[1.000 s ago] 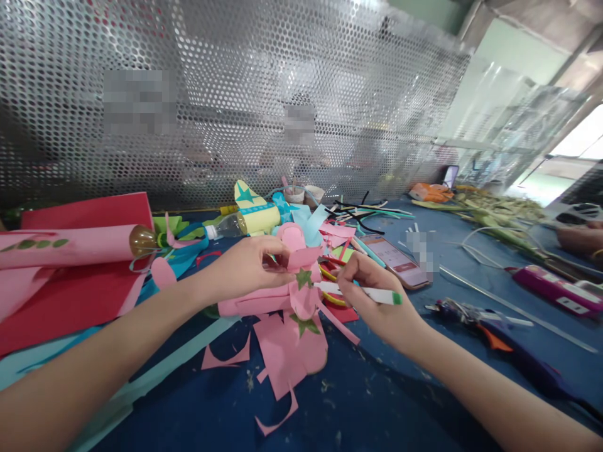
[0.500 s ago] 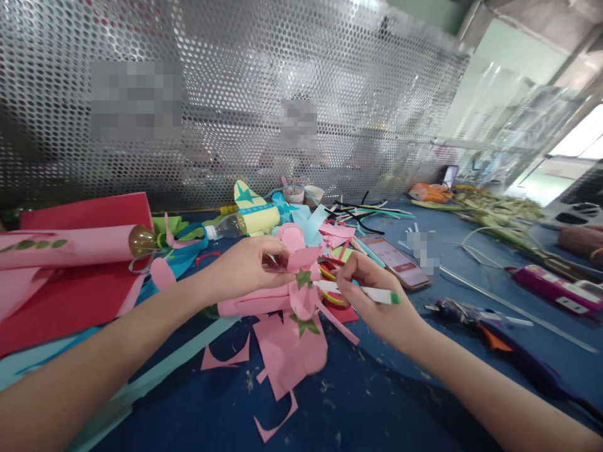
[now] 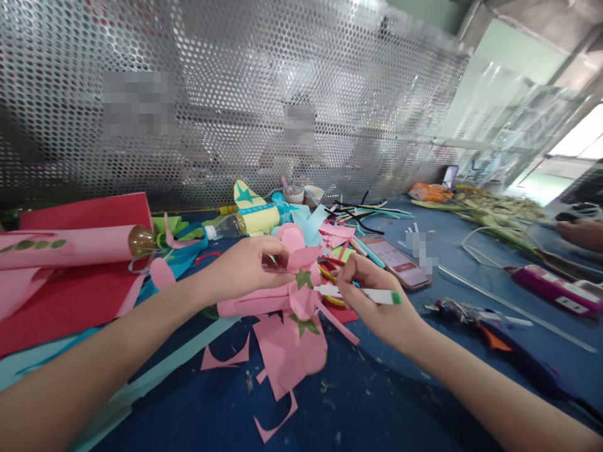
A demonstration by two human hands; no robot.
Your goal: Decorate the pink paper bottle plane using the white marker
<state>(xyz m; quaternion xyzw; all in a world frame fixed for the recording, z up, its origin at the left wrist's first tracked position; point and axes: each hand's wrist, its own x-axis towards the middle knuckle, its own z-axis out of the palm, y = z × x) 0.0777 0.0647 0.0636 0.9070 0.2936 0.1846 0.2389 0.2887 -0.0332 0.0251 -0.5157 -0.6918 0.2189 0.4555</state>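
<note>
Little has moved in the last half second: the right hand [image 3: 377, 301] has sunk a touch with its marker [image 3: 362, 293], and at the far right edge another person's hand [image 3: 581, 233] has shifted slightly. The left hand [image 3: 247, 267] is as it was, with thumb and fingertips pinching a folded flap of the pink paper craft [image 3: 292, 326]. The craft lies on the blue table [image 3: 377, 402] between the two hands. The right hand's fingers are curled around the white, green-capped marker. Its tip points left at the craft, just beside a green star [image 3: 304, 278] drawn on the paper; a second star shows lower on the same piece. Pink offcuts lie on the table around it. To the left are a pink paper roll [image 3: 66, 246] and a red sheet [image 3: 70, 295]. Beyond the hands stands a yellow paper plane [image 3: 257, 213] built on a clear bottle, and a phone [image 3: 393, 258] lies to the right of it. A purple box [image 3: 556, 290] sits well off to the right. A perforated metal screen [image 3: 282, 94] rises behind the table.
</note>
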